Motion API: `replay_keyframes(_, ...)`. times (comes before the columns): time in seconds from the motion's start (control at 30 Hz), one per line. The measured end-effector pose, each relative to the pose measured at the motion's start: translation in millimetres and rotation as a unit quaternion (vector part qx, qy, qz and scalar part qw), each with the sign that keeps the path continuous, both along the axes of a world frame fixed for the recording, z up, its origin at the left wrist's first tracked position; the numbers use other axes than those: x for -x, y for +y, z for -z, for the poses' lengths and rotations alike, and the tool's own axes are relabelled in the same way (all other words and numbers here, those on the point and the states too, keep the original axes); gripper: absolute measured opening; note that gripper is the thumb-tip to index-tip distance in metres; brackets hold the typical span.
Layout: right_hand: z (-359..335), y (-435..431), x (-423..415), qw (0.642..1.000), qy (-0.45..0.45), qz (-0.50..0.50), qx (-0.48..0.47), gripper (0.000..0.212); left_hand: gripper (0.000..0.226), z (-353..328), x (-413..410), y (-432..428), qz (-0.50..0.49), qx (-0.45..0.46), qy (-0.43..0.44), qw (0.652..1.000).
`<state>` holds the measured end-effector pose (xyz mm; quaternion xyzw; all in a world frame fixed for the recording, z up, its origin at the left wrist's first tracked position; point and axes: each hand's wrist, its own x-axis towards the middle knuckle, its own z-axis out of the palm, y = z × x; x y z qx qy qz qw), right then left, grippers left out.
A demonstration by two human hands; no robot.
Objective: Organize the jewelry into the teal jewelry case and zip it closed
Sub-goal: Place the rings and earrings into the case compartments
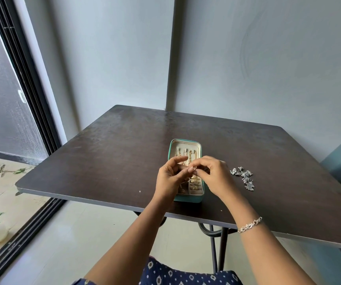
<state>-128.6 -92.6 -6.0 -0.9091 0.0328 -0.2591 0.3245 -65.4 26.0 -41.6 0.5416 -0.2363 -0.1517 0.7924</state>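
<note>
Left hand and right hand, fingers curled, pinch a small gold piece between them above the open teal jewelry case. Silver jewelry lies at 3 o'clock of the case on the dark surface.

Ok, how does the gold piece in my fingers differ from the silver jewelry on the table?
The gold piece is one tiny item; the silver jewelry is a bigger cluster. The gold piece is pinched between the left hand and right hand above the open teal jewelry case; the silver jewelry lies loose on the table right of it. Neither is stowed yet.
</note>
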Motion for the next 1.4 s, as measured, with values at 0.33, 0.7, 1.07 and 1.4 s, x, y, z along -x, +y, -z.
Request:
replay_keyframes(0.33,8.9,-3.7,5.4,0.987,0.077,0.036,-0.137,0.029,0.026,7.1,8.9,-5.9,-0.184,-0.194,-0.181,0.947)
replay_keyframes(0.7,19.6,14.2,1.6,0.987,0.054,0.137,-0.060,0.003,0.019,19.7,22.2,9.6,-0.250,-0.294,-0.251,0.888)
replay_keyframes(1.07,22.6,24.3,3.0,0.977,0.039,0.203,-0.054,0.012,0.016,28.7,20.0,13.6,-0.244,-0.307,-0.301,0.869)
replay_keyframes(1.4,21.3,31.9,4.0,0.967,0.107,0.230,0.025,0.013,0.017,30.3,21.1,13.0,-0.256,-0.308,-0.309,0.863)
